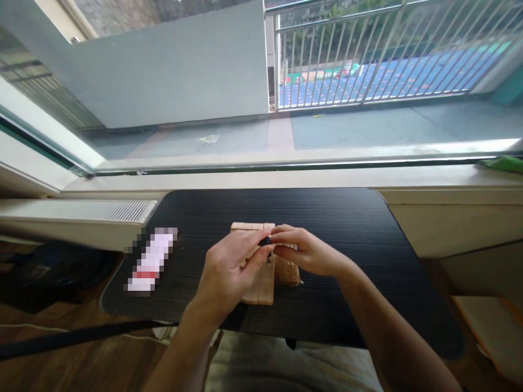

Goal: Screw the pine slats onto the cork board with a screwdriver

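My left hand [229, 264] pinches a small black piece [265, 240] between thumb and forefinger; its exact kind is too small to make out. From the other side my right hand [306, 250] has its fingertips closed at the same piece. Below both hands lies a pale wooden board [265, 288] made of narrow strips, partly covered by my left hand. A brown, rough, pitted block [287, 274] sits against the board's right side, under my right hand.
The black table [327, 209] has rounded corners and stands against a window sill [310, 178]. A blurred white and red item [153, 258] lies on its left. A white radiator [77, 211] is at the left, and a black strap [81, 335] crosses the lower left.
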`<state>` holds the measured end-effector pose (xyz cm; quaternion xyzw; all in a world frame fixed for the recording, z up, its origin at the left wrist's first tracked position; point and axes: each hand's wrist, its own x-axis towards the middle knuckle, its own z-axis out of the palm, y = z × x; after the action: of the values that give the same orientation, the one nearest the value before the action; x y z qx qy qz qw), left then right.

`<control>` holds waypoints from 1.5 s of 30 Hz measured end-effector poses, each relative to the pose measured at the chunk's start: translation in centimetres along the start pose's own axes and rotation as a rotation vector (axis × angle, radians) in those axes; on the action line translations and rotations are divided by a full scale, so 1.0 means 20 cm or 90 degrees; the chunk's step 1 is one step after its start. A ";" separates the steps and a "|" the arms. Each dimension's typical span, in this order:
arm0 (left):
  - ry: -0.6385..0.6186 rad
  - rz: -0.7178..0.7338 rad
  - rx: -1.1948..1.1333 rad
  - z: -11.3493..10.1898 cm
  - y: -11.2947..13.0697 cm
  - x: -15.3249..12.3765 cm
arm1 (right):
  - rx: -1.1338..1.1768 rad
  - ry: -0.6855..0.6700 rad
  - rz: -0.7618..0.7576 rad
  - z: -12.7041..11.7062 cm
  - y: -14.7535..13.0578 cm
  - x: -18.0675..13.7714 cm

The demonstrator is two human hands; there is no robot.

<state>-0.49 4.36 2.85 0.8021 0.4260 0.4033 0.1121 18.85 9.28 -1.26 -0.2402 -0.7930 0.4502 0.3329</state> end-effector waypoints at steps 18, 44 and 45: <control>0.035 -0.028 0.006 0.05 0.00 -0.04 | 0.026 0.080 -0.046 0.12 0.07 -0.02; 0.092 -0.065 -0.048 0.06 0.02 0.00 | 0.116 0.115 0.020 0.15 0.09 -0.04; 0.090 -0.069 -0.049 0.06 0.02 0.00 | 0.128 0.114 0.022 0.16 0.09 -0.04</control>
<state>0.75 4.33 2.32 0.7425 0.4596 0.4685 0.1339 17.09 7.93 -4.30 -0.2588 -0.7065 0.5098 0.4170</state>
